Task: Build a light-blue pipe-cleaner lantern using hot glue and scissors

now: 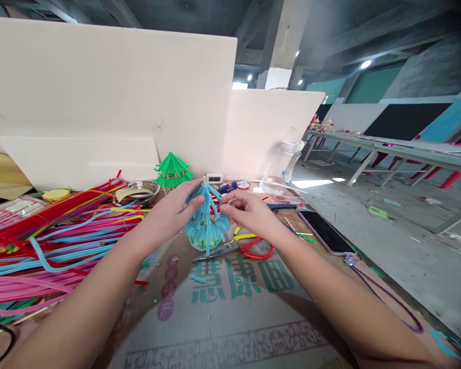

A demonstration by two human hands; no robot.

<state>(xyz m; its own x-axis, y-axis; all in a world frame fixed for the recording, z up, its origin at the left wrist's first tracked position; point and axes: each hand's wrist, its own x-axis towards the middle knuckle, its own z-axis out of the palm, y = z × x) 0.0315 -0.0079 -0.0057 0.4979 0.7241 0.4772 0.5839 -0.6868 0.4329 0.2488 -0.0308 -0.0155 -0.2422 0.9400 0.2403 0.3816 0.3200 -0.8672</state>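
Note:
A small tiered pavilion model [207, 225], made of light blue pipe cleaners with some red inside, stands on the table in front of me. My left hand [182, 202] is closed around its upper left side, thumb near the roof top. At the right side of the roof, my right hand [246, 210] has thumb and forefinger pinched together beside a blue strand; what lies between the fingertips is too small to make out. Scissors [253, 248] with red and yellow handles lie below the right hand, blades pointing toward the model's base.
Bundles of coloured pipe cleaners [61, 246] cover the left side. Behind stand a green pavilion model [172, 169], a metal bowl [153, 190], a small white digital display [214, 178] and a clear bottle [284, 164]. A phone [326, 233] lies by the right edge. White boards [111, 92] rise behind.

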